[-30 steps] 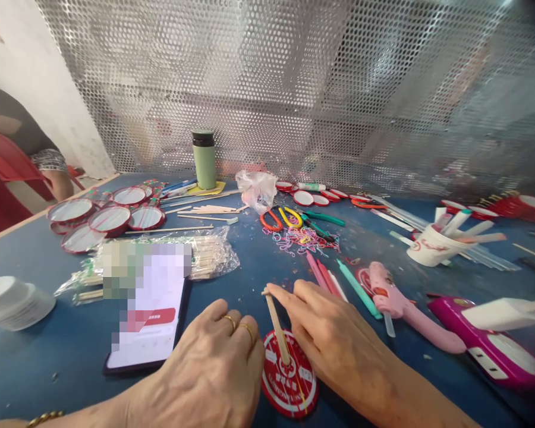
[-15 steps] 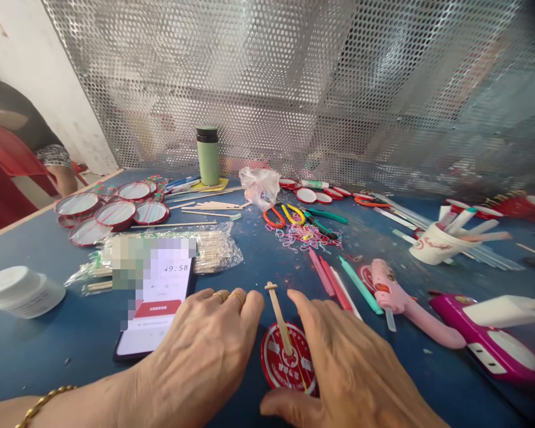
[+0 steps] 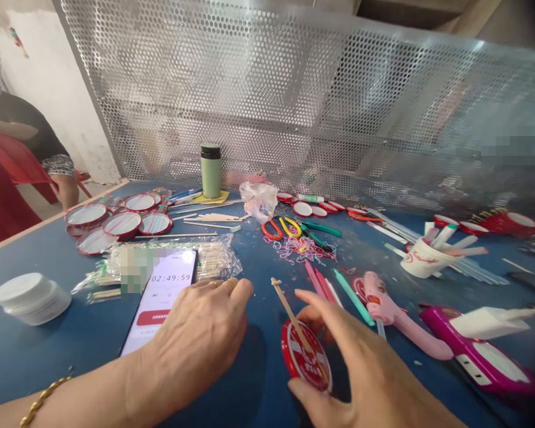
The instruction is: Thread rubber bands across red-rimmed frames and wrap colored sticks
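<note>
My right hand (image 3: 365,368) grips a small round red drum (image 3: 305,359) with a thin wooden stick (image 3: 288,303) glued across its printed face. It holds the drum tilted up off the blue table (image 3: 258,386), thumb under the near rim and fingers behind it. My left hand (image 3: 196,339) lies flat on the table beside the drum, fingers together, its edge over a phone (image 3: 160,297) that shows a running timer. It holds nothing.
Pink glue gun (image 3: 392,312) and magenta tool (image 3: 472,351) lie right. Coloured sticks (image 3: 334,282), scissors (image 3: 289,227), rubber bands (image 3: 301,249), a cup of sticks (image 3: 423,255), green flask (image 3: 211,171), bagged wooden sticks (image 3: 205,258), red drums (image 3: 120,223), white lids (image 3: 31,297). A person sits far left (image 3: 22,154). Perforated metal screen behind.
My right hand moved from pressing the stick to taking hold of the drum and tipping it up off the table. My left hand slid slightly left onto the phone.
</note>
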Demonstrator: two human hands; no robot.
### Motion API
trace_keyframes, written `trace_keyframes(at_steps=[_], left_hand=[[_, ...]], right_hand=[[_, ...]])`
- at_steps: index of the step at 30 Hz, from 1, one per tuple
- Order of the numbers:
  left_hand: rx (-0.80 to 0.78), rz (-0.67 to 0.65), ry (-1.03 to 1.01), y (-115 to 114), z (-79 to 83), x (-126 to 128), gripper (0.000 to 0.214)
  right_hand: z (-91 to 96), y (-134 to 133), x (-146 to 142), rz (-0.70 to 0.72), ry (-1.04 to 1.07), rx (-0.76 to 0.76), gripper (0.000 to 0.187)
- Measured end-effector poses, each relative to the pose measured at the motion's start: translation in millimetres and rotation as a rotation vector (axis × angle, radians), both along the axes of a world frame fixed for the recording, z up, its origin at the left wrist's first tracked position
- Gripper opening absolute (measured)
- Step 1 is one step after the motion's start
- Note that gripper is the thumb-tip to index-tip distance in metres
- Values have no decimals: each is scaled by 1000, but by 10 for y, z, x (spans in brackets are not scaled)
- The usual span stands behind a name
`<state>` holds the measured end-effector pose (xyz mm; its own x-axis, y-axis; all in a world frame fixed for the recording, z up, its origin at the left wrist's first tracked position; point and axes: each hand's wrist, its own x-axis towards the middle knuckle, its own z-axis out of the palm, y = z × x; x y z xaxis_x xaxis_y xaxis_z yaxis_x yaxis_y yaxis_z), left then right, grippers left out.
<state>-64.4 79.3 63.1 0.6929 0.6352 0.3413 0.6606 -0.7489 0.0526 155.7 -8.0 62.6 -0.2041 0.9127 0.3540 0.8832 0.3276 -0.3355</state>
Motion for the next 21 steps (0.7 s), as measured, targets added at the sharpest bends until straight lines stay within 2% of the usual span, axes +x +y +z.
trace_keyframes(at_steps=[4,6,8,11,14,17,19,21], left_hand=[[-334,-11,-238,29,47,9,17],[-549,-55,-348,9,75,18,15],[-780,-135,-438,-19,105,28,20],[-1167,-321,-615,-47,149,52,29],[-1507,-430,-831,-47,184,82,35],[-1715,-482,-971,-38,188,99,40],[-1787,-523,-1024,-35,158,106,43],[-1820,-529,-1070,-39,106,119,48]], right_hand=[[210,30,253,19,376,-237,74],[257,79,316,120,602,-343,71],[265,150,311,274,787,-414,79],[239,260,204,451,938,-464,96],[205,331,82,445,992,-529,99],[191,371,44,435,1005,-596,108],[196,398,66,478,1035,-618,115],[200,424,101,503,1095,-632,113]])
